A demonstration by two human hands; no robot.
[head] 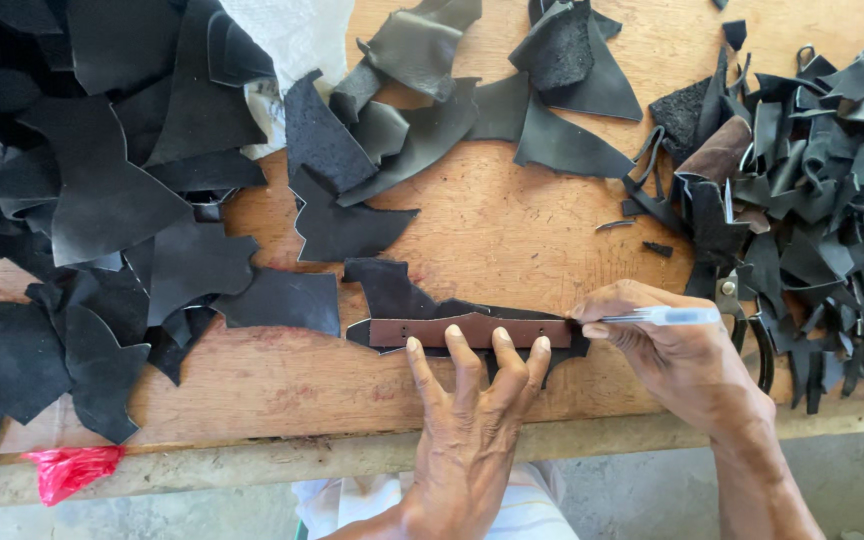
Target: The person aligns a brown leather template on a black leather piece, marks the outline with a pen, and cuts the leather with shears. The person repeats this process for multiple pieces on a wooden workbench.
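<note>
A narrow brown strap-shaped template (452, 331) lies on a black leather piece (402, 297) near the front edge of the wooden table (512, 230). My left hand (472, 420) presses down on the template's lower edge with spread fingertips. My right hand (667, 355) grips a clear-barrelled pen (667, 316), its tip meeting the right end of the template.
Black leather offcuts are heaped at the left (102, 200), along the back (422, 110) and in a pile of thin strips at the right (812, 200). Scissors (747, 320) lie partly under my right hand. A red plastic scrap (70, 468) hangs at the front left edge.
</note>
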